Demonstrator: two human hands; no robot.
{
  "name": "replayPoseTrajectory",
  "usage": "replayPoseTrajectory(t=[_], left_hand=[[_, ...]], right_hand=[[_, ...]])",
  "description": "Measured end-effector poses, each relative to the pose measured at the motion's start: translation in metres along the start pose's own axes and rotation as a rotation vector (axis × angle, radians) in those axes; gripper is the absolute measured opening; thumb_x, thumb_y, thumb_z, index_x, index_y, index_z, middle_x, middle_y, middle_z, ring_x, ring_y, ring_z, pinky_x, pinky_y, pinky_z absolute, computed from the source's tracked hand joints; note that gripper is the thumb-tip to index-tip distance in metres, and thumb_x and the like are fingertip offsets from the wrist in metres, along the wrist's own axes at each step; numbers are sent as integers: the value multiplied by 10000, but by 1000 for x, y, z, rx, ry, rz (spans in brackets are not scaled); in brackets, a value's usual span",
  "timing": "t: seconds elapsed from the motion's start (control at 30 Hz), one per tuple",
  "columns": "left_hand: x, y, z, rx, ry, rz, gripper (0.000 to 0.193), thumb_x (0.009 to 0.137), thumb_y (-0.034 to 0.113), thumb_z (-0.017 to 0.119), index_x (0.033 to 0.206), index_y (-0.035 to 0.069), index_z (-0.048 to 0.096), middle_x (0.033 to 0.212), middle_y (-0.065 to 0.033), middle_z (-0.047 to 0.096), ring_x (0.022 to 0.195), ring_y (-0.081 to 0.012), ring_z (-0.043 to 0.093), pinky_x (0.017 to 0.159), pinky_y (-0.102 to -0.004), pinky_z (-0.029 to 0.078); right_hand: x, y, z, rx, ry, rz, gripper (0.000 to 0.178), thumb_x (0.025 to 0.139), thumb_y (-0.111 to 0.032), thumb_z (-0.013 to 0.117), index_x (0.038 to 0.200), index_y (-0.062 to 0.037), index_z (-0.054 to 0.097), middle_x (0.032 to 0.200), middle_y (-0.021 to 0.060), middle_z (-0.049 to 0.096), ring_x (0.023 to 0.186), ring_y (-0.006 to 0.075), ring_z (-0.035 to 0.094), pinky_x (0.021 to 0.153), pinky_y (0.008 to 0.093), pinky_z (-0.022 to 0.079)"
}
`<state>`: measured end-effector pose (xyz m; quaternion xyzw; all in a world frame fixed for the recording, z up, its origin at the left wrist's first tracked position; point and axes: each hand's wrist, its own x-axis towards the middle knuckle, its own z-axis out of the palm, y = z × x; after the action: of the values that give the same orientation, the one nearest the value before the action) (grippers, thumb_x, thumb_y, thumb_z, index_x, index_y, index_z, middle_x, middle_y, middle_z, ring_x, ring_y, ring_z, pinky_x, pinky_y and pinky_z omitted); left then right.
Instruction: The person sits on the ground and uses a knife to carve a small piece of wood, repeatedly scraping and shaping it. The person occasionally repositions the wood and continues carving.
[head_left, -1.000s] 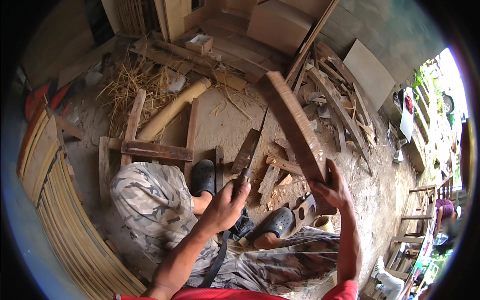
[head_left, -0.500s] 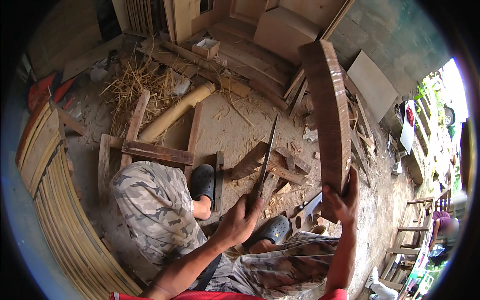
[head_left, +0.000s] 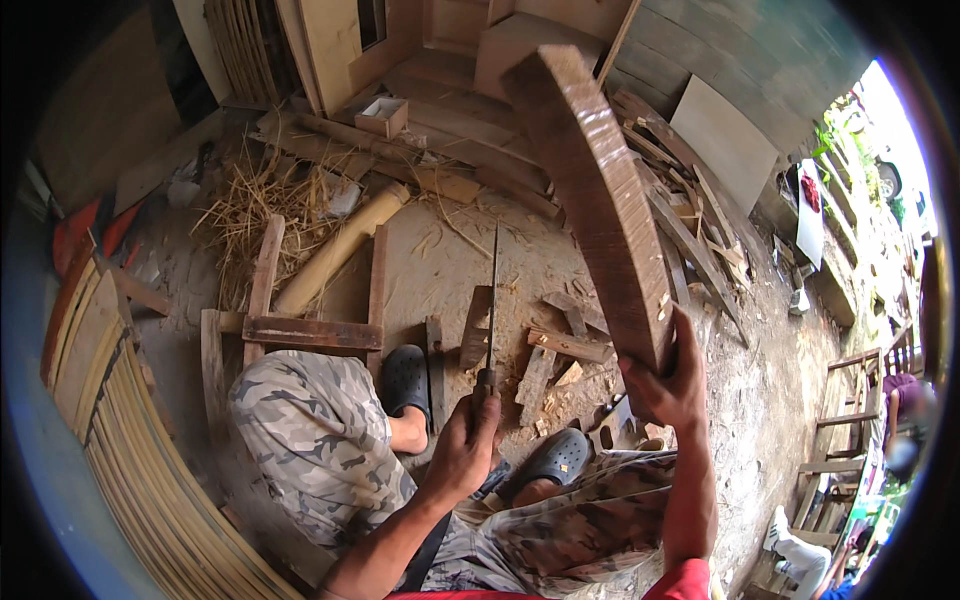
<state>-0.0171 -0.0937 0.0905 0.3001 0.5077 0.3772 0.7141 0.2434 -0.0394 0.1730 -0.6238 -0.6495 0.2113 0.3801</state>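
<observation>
Right hand, gripping board, has tipped it leftward; left hand clasps knife (apart from board, so no cut underway).

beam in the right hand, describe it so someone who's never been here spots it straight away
Find the camo trousers at the bottom, then the right hand above their right leg. It grips the lower end of the beam, long, thick and brown. Unlike the wood scraps lying behind it, this one is held up.

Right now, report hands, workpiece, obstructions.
Left hand gripping dark-handled metal blade. Right hand holding brown wooden board, not touching blade. Brown wooden pieces littering dusty floor.
</observation>
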Motion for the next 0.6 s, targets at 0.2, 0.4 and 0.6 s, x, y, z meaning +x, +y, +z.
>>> replayPoseTrajectory(t=[0.2,0.4,0.6], left_hand=[[1,2,8,10,-29,-22,394,1066,385,493,1254,40,518,754,32,413,616,-54,426,433,-233,348],[2,-12,4,74,10,27,407,1062,384,503,1236,16,516,778,28,424,624,-51,432,434,-217,364],[1,-8,6,49,-21,25,384,1058,385,513,1220,37,527,772,26,430,625,-47,441,428,-216,364]], right_hand=[[10,40,-10,182,-181,-62,875,744,-372,819,1412,-31,369,1159,252,622,1032,343,658,842,462,536],[24,10,-23,-343,-465,93,806,781,-422,807,1386,-34,444,923,247,697,857,364,708,773,455,534],[25,8,-25,124,-175,-73,894,766,-316,818,1470,-49,336,1138,246,660,1051,335,665,915,429,514]])
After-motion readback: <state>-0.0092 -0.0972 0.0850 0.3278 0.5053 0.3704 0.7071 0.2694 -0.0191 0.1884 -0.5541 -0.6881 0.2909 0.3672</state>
